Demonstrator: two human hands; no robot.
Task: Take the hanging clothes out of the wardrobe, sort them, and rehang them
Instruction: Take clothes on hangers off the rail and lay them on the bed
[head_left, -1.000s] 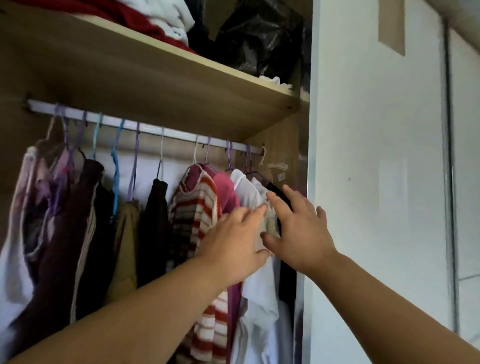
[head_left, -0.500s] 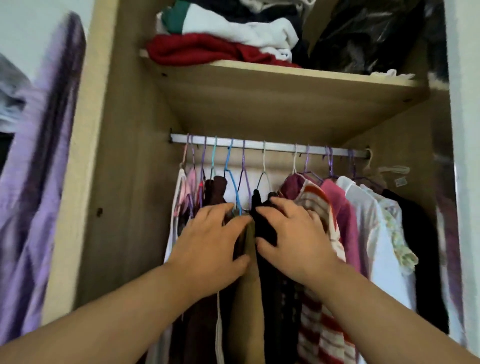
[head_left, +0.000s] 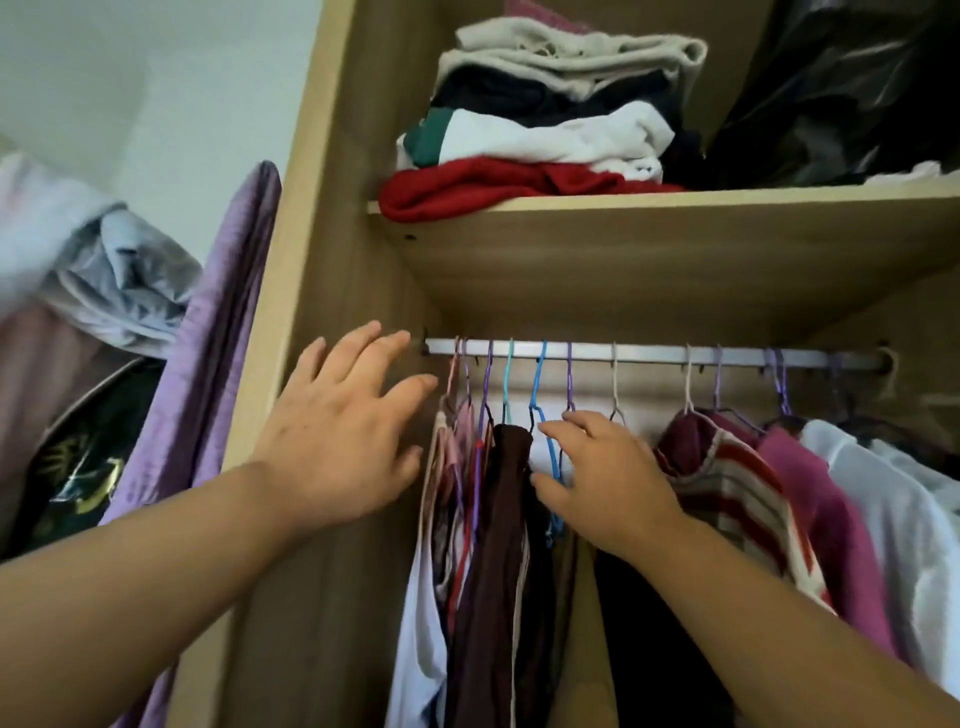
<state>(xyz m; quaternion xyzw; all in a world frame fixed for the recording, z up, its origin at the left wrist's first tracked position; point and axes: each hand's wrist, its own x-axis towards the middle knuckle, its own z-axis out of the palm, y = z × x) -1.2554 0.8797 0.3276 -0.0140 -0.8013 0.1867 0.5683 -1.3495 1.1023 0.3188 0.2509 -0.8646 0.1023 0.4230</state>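
Rail (head_left: 649, 357), one, left hand (head_left: 343, 431) spread, right hand (head_left: 597, 483) touching one blue hanger (head_left: 540, 376)

folded clothes stack (head_left: 545, 130) beside black plastic bag (head_left: 841, 93); purple cloth (head_left: 208, 338) hanging far left

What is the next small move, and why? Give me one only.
Probably close the right hand on the blue hanger and lift its hook off the rail. Its thumb and fingers bracket the wire without pinching it, and the open left hand is beside the leftmost garments.
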